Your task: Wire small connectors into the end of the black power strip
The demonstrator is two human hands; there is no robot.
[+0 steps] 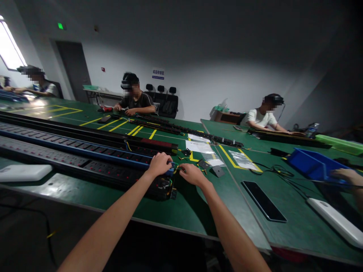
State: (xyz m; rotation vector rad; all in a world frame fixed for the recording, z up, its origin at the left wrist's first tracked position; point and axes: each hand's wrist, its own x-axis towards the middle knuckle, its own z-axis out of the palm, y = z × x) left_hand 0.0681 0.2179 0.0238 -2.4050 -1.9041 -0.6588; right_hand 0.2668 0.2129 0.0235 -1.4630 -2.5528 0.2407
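Observation:
A long blue power strip [113, 154] with a row of black sockets runs across the table, and my left hand [160, 164] is closed over its right end. Yellow-green wire [176, 167] comes out of that end, between my two hands. My right hand [191, 173] has its fingers pinched together at the wire. The fingertips are small and partly hidden. Nearer me lies a black power strip [104, 169] with red-marked sockets, its right end showing loose wiring [166, 184]. Behind the blue strip lies a long black housing [141, 140].
Small dark metal plates [217, 171] and papers [198, 146] lie right of my hands. A phone [263, 201], white power bank [337, 221], cables [279, 170] and blue bin [307, 162] are further right. Another person's hand [348, 175] is at the bin. Co-workers sit across the table.

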